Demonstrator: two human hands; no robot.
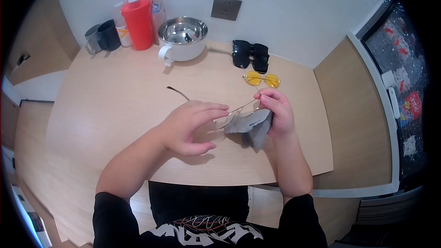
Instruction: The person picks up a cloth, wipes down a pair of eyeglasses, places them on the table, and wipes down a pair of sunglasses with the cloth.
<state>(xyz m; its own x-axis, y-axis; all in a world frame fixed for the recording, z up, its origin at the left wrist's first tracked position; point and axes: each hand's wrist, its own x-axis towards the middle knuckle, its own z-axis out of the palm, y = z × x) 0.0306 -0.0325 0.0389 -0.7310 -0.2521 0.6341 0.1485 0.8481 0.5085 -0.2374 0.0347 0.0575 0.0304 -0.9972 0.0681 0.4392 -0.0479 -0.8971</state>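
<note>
My right hand (279,112) is closed on a pair of thin metal-framed eyeglasses (242,108) and a grey cleaning cloth (248,123) with small dark print. The cloth drapes below the fingers and covers much of the glasses, so their lenses are mostly hidden. One dark-tipped temple arm of the glasses (177,92) sticks out beyond my left hand (193,126). That hand hovers just left of the cloth, fingers stretched and thumb apart. Its fingertips are close to the frame; whether they touch it I cannot tell.
Yellow-lensed glasses (262,79) and dark sunglasses (250,56) lie at the back right. Along the wall stand a steel-lined white bowl (183,48), a red bottle (138,25), a clear bottle (158,11) and dark mugs (109,36). A wooden panel (356,119) borders the table's right side.
</note>
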